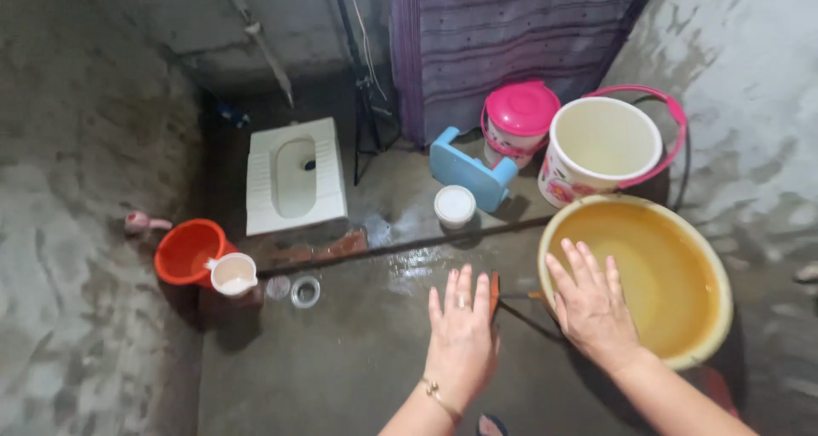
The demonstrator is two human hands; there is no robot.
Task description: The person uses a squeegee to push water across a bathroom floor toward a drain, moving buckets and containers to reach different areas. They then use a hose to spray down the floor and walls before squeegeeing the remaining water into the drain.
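My left hand [461, 334] hovers flat over the wet concrete floor, fingers spread, wearing a ring and a bracelet. It holds nothing. A small orange object [495, 293] shows just past its fingers. My right hand [593, 304] is spread palm down over the near rim of a large yellow basin [682, 232], holding nothing; I cannot tell whether it touches the rim.
A white bucket with a pink handle [601, 146] and a pink-lidded pail [518, 121] stand behind the basin. A blue stool [469, 170] and white tub [454, 204] lie nearby. A white squat toilet [296, 176], orange bucket [186, 249] and white mug [234, 274] sit left.
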